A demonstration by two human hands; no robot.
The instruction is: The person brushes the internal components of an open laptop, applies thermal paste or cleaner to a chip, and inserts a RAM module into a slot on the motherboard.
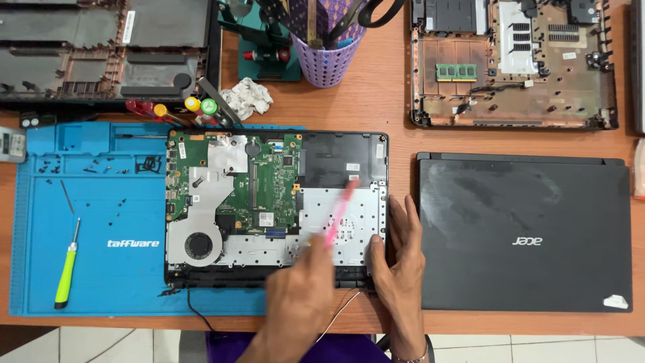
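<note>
Head view: left hand [302, 289] pinches a light pink tool [339, 212]; right hand [400, 259], fingers flat, steadies the opened laptop [275, 202], fragile, best held by its edges.

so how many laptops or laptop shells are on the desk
4, possibly more cut off at the right edge: the opened laptop on the blue mat, a closed black laptop right of it, an empty base shell top left, a gutted chassis top right.

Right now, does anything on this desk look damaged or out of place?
Yes. The closed black laptop on the right has a scuffed, smeared lid and a white patch at its near right corner. Tiny loose screws lie scattered on the blue mat.
</note>
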